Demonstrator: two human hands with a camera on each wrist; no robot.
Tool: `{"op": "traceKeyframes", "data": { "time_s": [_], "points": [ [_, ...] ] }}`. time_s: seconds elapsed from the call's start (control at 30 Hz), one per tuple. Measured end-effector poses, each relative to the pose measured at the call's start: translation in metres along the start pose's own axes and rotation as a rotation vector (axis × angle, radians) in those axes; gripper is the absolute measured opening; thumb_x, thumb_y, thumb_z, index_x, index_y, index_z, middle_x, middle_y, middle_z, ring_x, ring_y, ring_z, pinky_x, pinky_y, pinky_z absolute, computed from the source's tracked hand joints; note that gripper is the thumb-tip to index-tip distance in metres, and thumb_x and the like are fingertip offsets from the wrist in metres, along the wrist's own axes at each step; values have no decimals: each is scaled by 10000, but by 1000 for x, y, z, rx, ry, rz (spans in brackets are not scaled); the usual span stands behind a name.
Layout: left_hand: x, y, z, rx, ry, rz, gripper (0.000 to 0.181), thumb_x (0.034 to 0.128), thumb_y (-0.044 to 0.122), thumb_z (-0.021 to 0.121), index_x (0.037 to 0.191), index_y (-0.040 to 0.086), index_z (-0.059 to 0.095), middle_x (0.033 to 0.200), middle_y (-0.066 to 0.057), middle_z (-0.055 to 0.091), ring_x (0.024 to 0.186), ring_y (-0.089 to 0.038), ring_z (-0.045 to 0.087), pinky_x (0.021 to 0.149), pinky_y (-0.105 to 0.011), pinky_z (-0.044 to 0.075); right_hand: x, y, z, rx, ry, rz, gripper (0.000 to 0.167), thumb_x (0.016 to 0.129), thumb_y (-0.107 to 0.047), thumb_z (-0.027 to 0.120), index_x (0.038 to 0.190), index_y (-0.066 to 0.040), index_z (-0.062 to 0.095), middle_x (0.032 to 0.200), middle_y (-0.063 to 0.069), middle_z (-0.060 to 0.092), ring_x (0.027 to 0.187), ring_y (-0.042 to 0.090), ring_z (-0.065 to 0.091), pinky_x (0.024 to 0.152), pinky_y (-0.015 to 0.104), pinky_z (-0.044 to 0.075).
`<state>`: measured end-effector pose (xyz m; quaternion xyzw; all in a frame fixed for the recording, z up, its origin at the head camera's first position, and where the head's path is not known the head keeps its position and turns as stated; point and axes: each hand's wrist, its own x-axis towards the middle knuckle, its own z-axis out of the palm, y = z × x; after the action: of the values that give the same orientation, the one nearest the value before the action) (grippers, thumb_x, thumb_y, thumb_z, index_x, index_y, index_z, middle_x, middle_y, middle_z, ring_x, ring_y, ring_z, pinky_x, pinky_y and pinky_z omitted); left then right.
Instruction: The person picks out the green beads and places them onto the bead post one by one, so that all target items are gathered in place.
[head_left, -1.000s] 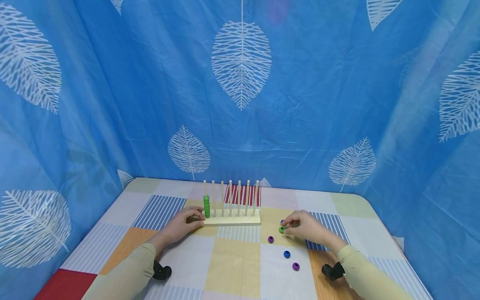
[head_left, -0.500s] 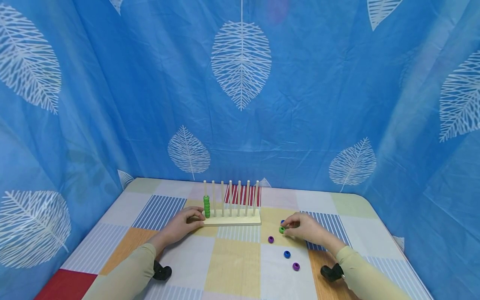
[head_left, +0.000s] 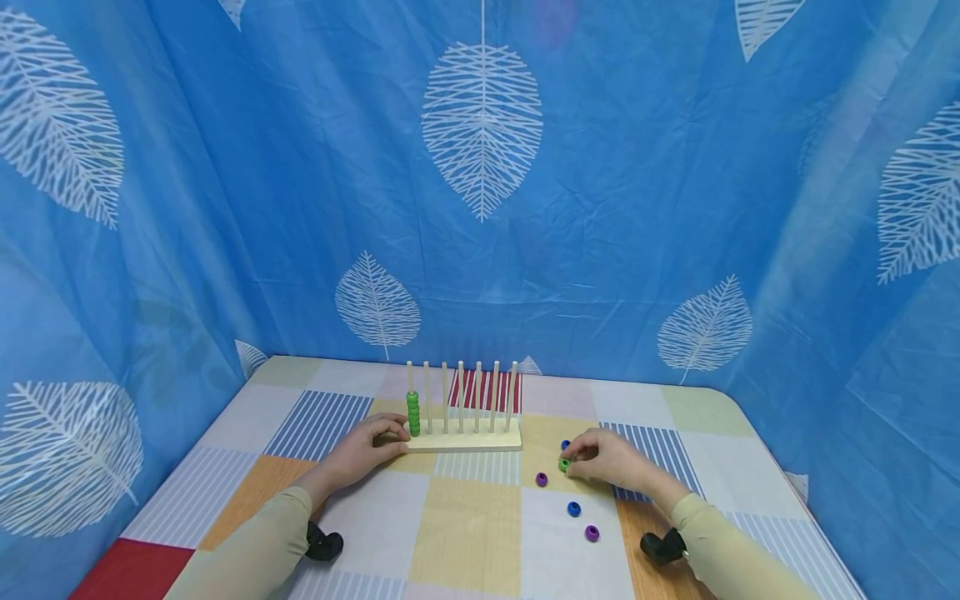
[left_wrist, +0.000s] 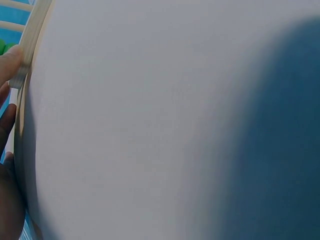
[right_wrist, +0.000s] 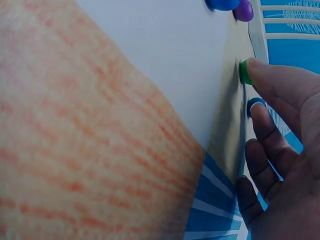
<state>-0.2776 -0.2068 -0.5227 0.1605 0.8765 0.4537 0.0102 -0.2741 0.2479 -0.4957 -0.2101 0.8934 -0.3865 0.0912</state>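
Observation:
A pale wooden peg rack (head_left: pixel 465 442) stands near the table's middle with several upright pegs. Several green beads (head_left: pixel 413 414) are stacked on its leftmost peg. My left hand (head_left: pixel 369 448) holds the rack's left end, with the thumb against the base (left_wrist: pixel 31 42) in the left wrist view. To the right of the rack, my right hand (head_left: pixel 611 460) pinches a loose green bead (head_left: pixel 565 465), which sits at or very near the table surface. In the right wrist view the thumb covers part of that green bead (right_wrist: pixel 245 72). A blue bead (head_left: pixel 566 446) lies just behind it.
Nearer the front lie a purple bead (head_left: pixel 542 479), another blue bead (head_left: pixel 573 509) and a second purple bead (head_left: pixel 592 533). A patchwork cloth (head_left: pixel 472 533) covers the table. Blue curtains (head_left: pixel 480 267) with white leaves hang behind and on both sides.
My right hand and the green bead have shifted slightly toward the front, showing more of the blue bead behind. The left hand and the rack have not moved.

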Motion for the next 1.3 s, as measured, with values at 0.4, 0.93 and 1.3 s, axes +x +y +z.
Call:
{"op": "traceKeyframes", "data": {
  "time_s": [0.4,0.93,1.3],
  "points": [
    [0,0,1,5,0,-1,45,964,247,740,1006,236,730,1419,-75,571,1367,-359,470,1145,-559,365,-2,4,1,-23,-12,-20,169,878,-235,827,1030,-174,787,894,-19,637,783,178,546,638,285,485],
    [-1,1,1,19,2,1,38,968,256,735,1000,239,725,1416,-76,574,1362,-361,474,1140,-568,367,-2,3,2,12,-2,10,176,868,-252,838,1013,-168,784,922,-5,648,812,197,554,660,277,494],
    [-1,1,1,13,2,-4,36,965,255,738,997,242,725,1420,-71,571,1370,-360,465,1147,-573,356,-2,2,3,8,5,12,170,867,-261,838,1001,-172,781,931,-6,647,817,197,552,669,283,491]
  ]
}}
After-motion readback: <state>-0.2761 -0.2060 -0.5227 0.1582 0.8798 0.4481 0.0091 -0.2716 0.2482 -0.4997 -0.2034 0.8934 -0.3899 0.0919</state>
